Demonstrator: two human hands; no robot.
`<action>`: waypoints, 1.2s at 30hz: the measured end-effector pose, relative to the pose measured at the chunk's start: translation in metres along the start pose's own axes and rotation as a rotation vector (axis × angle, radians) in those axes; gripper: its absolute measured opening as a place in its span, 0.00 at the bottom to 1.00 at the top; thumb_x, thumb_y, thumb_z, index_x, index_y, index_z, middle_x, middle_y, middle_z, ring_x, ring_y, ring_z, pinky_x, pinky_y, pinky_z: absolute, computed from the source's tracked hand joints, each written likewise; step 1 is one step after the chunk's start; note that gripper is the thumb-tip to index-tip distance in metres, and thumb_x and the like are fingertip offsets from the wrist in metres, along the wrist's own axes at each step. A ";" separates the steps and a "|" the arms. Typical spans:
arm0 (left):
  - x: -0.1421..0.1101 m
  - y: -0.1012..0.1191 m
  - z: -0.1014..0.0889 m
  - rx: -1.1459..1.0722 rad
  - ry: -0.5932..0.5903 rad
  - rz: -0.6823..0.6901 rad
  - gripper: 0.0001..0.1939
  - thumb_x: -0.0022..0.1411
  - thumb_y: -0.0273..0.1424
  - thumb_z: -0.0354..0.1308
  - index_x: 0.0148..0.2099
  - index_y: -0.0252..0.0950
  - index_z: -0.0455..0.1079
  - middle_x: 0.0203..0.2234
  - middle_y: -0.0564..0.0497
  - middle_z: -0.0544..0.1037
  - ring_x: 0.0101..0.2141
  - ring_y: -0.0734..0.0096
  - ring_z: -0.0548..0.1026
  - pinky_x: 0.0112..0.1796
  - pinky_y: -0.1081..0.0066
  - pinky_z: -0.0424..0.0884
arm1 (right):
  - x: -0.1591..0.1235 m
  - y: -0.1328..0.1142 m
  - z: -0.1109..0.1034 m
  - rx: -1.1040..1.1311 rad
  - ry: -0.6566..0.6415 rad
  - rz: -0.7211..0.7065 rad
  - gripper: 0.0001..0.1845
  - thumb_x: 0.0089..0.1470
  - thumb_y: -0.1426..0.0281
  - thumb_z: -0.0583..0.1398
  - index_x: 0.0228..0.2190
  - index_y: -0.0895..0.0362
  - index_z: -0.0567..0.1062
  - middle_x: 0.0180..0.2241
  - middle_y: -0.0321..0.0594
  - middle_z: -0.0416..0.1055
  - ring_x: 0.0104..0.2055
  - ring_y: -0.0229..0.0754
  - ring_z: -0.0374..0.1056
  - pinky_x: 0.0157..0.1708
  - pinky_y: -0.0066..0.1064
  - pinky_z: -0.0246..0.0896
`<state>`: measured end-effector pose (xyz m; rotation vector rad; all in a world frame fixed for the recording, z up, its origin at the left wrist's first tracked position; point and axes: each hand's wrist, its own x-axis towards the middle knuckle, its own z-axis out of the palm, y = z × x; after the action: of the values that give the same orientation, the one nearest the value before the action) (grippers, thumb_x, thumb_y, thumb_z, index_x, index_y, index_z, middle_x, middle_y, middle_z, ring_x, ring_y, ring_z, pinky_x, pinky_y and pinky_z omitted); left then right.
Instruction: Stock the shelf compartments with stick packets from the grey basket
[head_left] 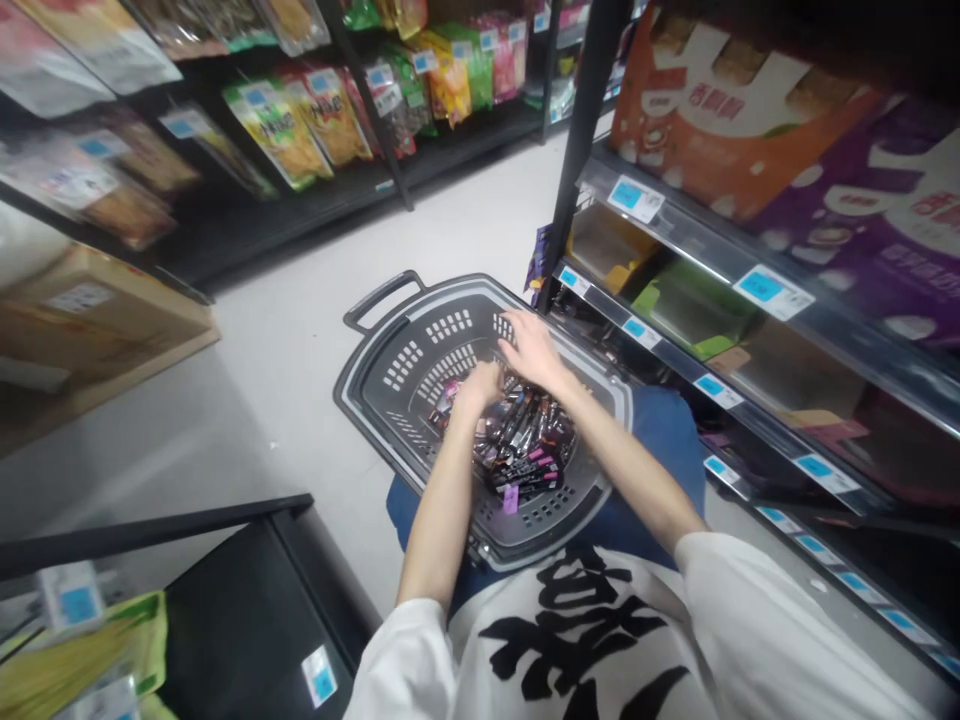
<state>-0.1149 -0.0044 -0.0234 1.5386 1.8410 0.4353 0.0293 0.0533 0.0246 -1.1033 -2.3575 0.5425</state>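
Note:
A grey shopping basket point(448, 355) with slotted walls rests over my knees, its handle folded out at the far side. In its bottom lies a heap of small, slim, dark packaged items point(525, 425), some with pink ends, one with a purple tag; their kind is too small to tell. My left hand point(482, 385) is down in the basket above the heap, its fingers curled closed; what they hold, if anything, is hidden. Beside it, my right hand point(531, 350) is open near the far right inner wall, its fingers stretched out and apart.
Shelves with price tags and boxes point(735, 110) stand close on my right. Bagged snacks point(281, 130) hang along the far shelf. A cardboard carton point(97, 320) is at the left, and a black shelf unit point(232, 610) at the lower left. Pale floor point(300, 330) lies between.

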 end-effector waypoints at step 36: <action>-0.011 0.018 -0.036 -0.994 0.502 0.032 0.15 0.49 0.33 0.69 0.40 0.33 0.78 0.33 0.47 0.81 0.33 0.69 0.78 0.34 0.69 0.76 | -0.001 0.004 0.028 1.178 0.086 0.530 0.24 0.41 0.53 0.73 0.36 0.55 0.81 0.35 0.37 0.79 0.36 0.38 0.72 0.35 0.28 0.65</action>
<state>-0.1259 -0.0046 0.0167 0.7868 1.5066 1.5762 0.0158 0.0507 -0.0006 -1.0401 -1.1888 1.7054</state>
